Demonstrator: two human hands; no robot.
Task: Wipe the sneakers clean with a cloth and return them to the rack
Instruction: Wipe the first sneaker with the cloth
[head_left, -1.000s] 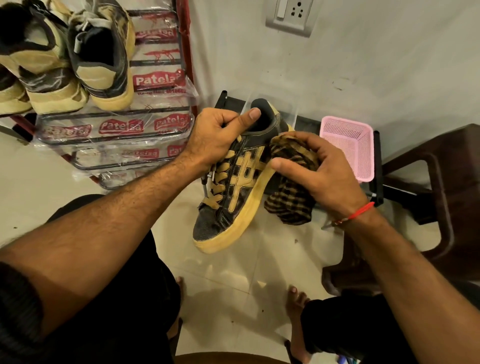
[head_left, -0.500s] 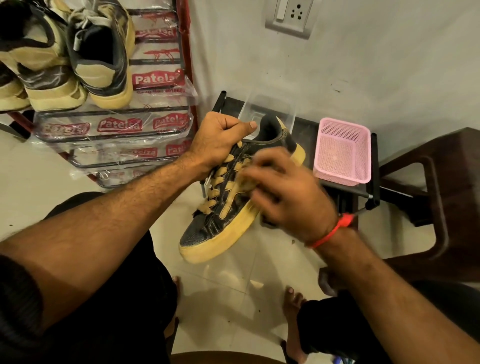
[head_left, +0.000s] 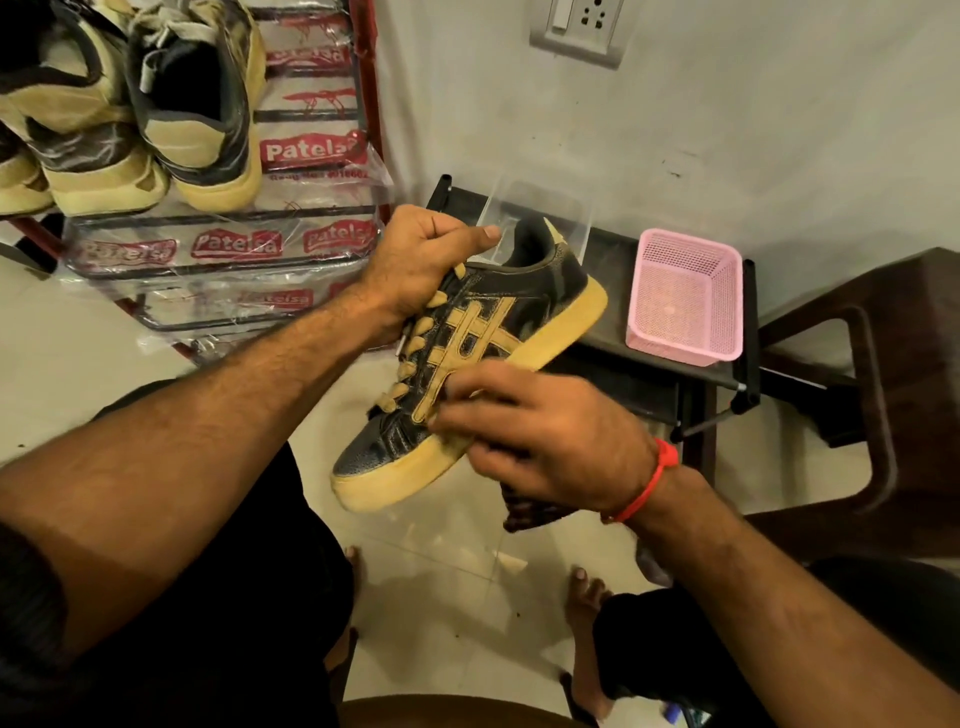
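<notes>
Sneaker rack (head_left: 291, 260): a red-and-black metal frame with plastic-wrapped shelves stands at the left. Its upper shelf carries several tan-and-dark sneakers (head_left: 197, 114) out to the front edge; the shelves below show bare wrapping, which is likely where the held shoe returns.

Low black stand (head_left: 613, 249): set against the wall, it bears a pink perforated plastic basket (head_left: 685, 306) at its right edge.

Black sneaker with tan stripes, laces and sole (head_left: 483, 353): held in the air between rack and stand, resting on neither. It is tilted toe-down with its striped side turned up toward the camera, which presents that face for wiping.

Left hand (head_left: 421, 260): fingers curled round the laced throat near the collar, thumb extended, steadying the shoe.

Right hand (head_left: 550, 447): grips a dark checked cloth (head_left: 524, 506) and presses it against the side panel and sole edge near the forefoot; the cloth's loose end hangs below the palm.

Judgement: wiping is under way; return to the rack remains.
</notes>
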